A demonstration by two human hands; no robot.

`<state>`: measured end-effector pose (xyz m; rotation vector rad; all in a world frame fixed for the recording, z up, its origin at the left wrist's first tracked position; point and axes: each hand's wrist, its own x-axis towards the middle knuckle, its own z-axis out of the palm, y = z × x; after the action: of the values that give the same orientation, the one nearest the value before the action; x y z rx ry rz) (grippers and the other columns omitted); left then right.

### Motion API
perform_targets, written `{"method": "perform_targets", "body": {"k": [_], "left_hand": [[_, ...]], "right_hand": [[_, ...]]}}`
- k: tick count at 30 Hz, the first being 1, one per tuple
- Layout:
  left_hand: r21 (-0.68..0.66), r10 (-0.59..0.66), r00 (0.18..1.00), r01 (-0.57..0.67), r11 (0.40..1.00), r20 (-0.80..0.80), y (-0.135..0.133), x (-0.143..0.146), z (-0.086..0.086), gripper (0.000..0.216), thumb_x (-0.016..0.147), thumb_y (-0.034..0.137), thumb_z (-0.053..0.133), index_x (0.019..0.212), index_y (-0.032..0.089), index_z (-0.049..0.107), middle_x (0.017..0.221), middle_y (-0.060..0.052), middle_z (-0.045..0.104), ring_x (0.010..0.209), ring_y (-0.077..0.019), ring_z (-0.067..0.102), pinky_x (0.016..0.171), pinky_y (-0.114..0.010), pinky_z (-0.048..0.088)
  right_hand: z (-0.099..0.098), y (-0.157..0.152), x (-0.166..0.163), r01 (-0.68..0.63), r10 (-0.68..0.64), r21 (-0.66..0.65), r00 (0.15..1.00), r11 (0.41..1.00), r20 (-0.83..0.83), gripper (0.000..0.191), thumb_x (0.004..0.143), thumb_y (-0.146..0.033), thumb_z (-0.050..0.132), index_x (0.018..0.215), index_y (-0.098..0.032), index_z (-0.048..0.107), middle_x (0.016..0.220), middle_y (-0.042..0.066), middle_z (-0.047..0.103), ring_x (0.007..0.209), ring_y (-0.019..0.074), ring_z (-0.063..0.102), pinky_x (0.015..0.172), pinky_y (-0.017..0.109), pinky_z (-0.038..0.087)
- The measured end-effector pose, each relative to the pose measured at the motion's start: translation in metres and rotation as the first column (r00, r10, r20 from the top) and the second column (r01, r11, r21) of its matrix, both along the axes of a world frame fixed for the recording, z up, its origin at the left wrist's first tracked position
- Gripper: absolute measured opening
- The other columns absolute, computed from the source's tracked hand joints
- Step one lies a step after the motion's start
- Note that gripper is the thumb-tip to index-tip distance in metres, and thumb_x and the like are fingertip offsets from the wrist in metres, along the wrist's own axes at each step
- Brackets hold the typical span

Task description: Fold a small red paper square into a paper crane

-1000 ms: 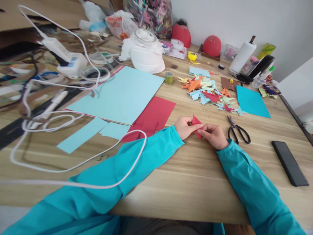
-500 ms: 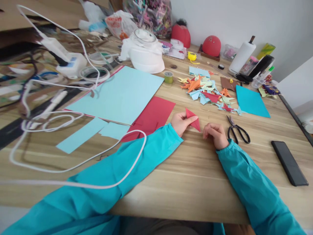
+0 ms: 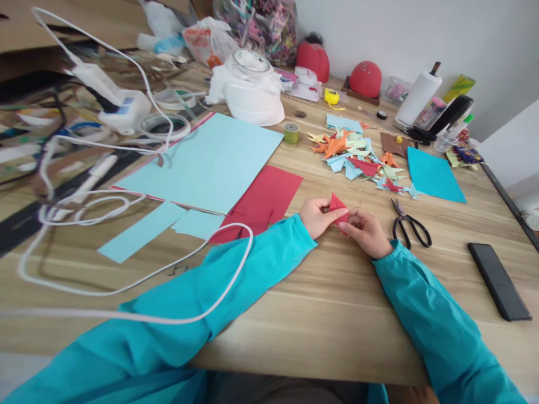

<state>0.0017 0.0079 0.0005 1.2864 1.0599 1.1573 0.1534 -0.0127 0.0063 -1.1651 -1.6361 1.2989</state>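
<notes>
A small folded red paper piece (image 3: 337, 203) is pinched between both my hands just above the wooden table (image 3: 328, 303). My left hand (image 3: 316, 216) grips its left side with thumb and fingers closed. My right hand (image 3: 367, 231) holds its lower right part, fingers curled onto it. Both arms wear teal sleeves. Black scissors (image 3: 410, 225) lie just right of my right hand. A red paper sheet (image 3: 263, 202) lies left of my left hand.
A heap of folded coloured paper shapes (image 3: 356, 157) lies behind my hands. A large light blue sheet (image 3: 206, 163), blue strips (image 3: 141, 231), a teal sheet (image 3: 433, 175), a black phone (image 3: 499, 280) and a white cable (image 3: 135, 280) are on the table. Clutter fills the far left and back.
My right hand, which had let go and rested on the table half a second ago, has come back onto the red paper; the left hand lowered the piece slightly toward it.
</notes>
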Motion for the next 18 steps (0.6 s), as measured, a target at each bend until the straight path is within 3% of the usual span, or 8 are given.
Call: {"method": "perform_targets", "body": {"k": [3, 7, 12, 18], "left_hand": [[-0.011, -0.037, 0.999, 0.037, 0.999, 0.009, -0.0021, 0.0008, 0.0006, 0.025, 0.061, 0.033, 0.071, 0.073, 0.011, 0.067, 0.066, -0.003, 0.065, 0.059, -0.0122, 0.056, 0.056, -0.024, 0.045], [-0.013, -0.095, 0.995, 0.095, 0.995, 0.035, -0.0024, 0.0017, -0.0012, 0.025, 0.059, 0.029, 0.073, 0.076, 0.011, 0.068, 0.070, -0.003, 0.067, 0.062, -0.0123, 0.058, 0.057, -0.024, 0.046], [-0.077, -0.067, 0.997, 0.070, 0.995, 0.040, -0.0003, 0.0019, -0.0025, 0.027, 0.058, 0.034, 0.074, 0.073, 0.011, 0.069, 0.055, 0.000, 0.061, 0.048, -0.0081, 0.050, 0.046, -0.021, 0.040], [-0.084, -0.089, 0.991, 0.098, 0.992, 0.103, -0.0004, 0.0016, 0.0017, 0.031, 0.059, 0.039, 0.073, 0.070, 0.011, 0.069, 0.054, -0.001, 0.062, 0.047, -0.0081, 0.051, 0.048, -0.022, 0.044]], "right_hand": [[0.0009, 0.0001, 0.0004, -0.041, 0.040, 0.024, 0.998, 0.999, 0.048, 0.032, 0.073, -0.047, 0.063, 0.073, -0.015, 0.059, 0.059, 0.000, 0.060, 0.051, 0.0091, 0.051, 0.051, 0.023, 0.041], [0.0002, 0.0008, 0.0006, 0.011, -0.012, 0.037, 1.000, 0.999, 0.024, 0.034, 0.070, -0.049, 0.065, 0.070, -0.015, 0.057, 0.056, -0.001, 0.059, 0.048, 0.0086, 0.051, 0.048, 0.022, 0.040], [0.0012, 0.0012, 0.0003, 0.022, -0.022, 0.000, 1.000, 1.000, 0.007, 0.033, 0.067, -0.046, 0.069, 0.071, -0.015, 0.058, 0.053, -0.001, 0.058, 0.046, 0.0077, 0.048, 0.046, 0.021, 0.038], [0.0065, 0.0013, -0.0008, 0.011, -0.011, -0.005, 1.000, 1.000, -0.018, 0.035, 0.068, -0.048, 0.067, 0.069, -0.015, 0.055, 0.048, -0.005, 0.051, 0.041, 0.0056, 0.041, 0.041, 0.020, 0.031]]}}
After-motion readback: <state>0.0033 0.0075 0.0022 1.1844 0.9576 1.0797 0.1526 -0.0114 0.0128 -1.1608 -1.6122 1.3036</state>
